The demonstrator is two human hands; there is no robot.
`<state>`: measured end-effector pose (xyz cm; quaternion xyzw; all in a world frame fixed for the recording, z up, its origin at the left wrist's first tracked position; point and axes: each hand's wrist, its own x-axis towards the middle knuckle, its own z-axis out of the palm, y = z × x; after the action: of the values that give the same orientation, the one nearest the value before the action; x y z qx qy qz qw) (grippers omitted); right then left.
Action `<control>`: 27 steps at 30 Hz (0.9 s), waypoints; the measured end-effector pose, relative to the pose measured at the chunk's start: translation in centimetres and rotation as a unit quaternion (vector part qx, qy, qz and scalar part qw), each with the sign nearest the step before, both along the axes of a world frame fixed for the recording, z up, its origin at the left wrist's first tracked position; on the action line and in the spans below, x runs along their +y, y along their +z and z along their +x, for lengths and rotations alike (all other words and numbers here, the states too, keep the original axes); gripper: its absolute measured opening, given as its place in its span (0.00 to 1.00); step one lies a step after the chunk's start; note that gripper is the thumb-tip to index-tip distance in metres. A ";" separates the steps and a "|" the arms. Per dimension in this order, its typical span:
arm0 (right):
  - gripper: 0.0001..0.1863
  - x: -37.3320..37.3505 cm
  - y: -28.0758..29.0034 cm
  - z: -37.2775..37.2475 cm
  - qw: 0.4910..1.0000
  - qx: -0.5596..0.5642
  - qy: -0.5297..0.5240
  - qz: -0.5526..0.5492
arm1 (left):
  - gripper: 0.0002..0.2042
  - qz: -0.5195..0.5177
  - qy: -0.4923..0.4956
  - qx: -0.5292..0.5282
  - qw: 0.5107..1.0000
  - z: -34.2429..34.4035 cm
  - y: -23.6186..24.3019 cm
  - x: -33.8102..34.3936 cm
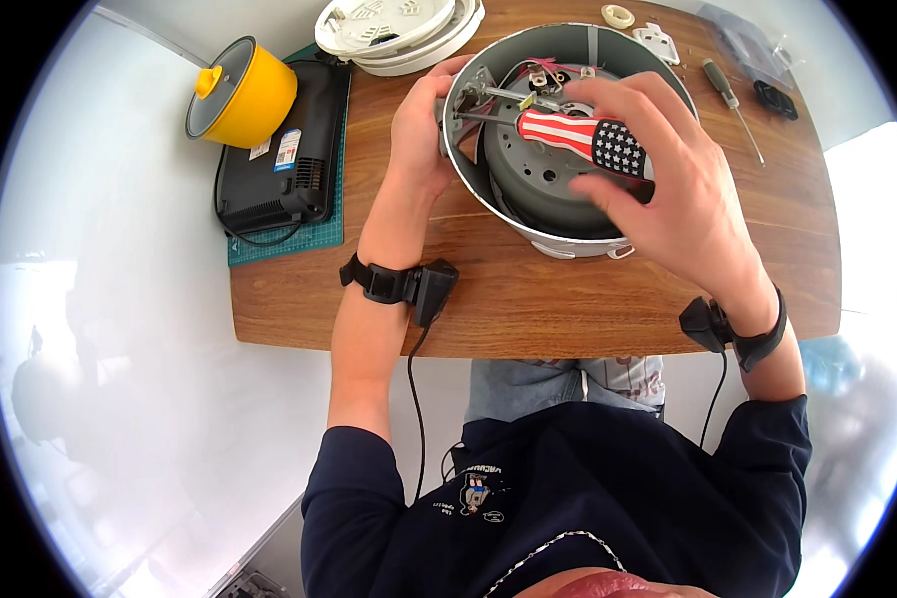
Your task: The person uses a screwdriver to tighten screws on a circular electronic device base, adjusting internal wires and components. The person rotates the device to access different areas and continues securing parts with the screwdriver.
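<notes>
A round rice cooker housing (593,239), metal with a pale outside, stands on the table with its inside facing up. Within it are a dark grey dome (528,189), metal brackets and red wires. My left hand (421,140) grips its left side, fingers going behind the wall. A screwdriver (563,134) with a red-and-white striped, starred handle lies level across the opening, its shaft pointing at the bracket on the left wall. My right hand (683,169) is spread around the handle, thumb and fingers apart; whether the palm touches the handle's end is hidden.
White round plastic covers (399,40) lie at the back. On the left, a yellow pot (254,100) stands on a black appliance (269,189) over a green mat (329,224). Another screwdriver (733,108), a white plastic piece (656,44) and a cream ring (617,16) are at the back right.
</notes>
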<state>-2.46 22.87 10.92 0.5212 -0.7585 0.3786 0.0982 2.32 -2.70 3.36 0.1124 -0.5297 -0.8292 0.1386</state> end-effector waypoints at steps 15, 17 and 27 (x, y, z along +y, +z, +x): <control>0.27 0.2 -0.1 0.4 1.000 -0.024 -0.019 0.007 | 0.24 0.004 0.000 0.000 1.000 0.0 0.0 0.1; 0.26 0.3 -0.8 0.2 1.000 0.003 -0.017 0.000 | 0.23 0.002 -0.002 0.002 1.000 0.0 0.0 0.0; 0.33 0.4 -0.4 0.0 0.999 0.027 0.029 -0.003 | 0.24 0.004 0.001 -0.002 1.000 0.0 0.1 0.1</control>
<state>-2.43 23.31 10.50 0.5532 -0.7389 0.3689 0.1090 2.35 -2.59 3.44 0.1153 -0.5264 -0.8311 0.1374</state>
